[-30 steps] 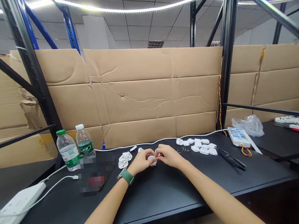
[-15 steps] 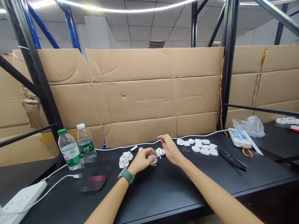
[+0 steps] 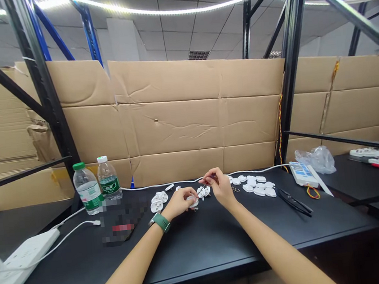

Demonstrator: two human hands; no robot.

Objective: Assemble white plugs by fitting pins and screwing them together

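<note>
My left hand [image 3: 182, 200], with a green-strapped watch on its wrist, pinches a small white plastic part [image 3: 193, 200] just above the black table. My right hand [image 3: 217, 185] is closed on a thin dark tool [image 3: 201, 189] that slants down toward the white part. Behind and between the hands lie white socket-like pieces [image 3: 203, 192]. More such pieces [image 3: 157, 204] sit left of my left hand. To the right of my right hand are several flat white covers [image 3: 259, 191] and a few small screws [image 3: 236, 190].
Two water bottles [image 3: 88, 193] and a blurred dark object [image 3: 123, 221] stand or lie at left, near a white power strip [image 3: 26, 263]. Black pliers [image 3: 294, 202], a white device [image 3: 303, 174] and a plastic bag [image 3: 316, 160] are at right. Cardboard [image 3: 174, 125] lines the back.
My right hand has turned and its fingers have closed together, and a thin dark tool now shows in them, pointing at the white part. My left hand has hardly moved.
</note>
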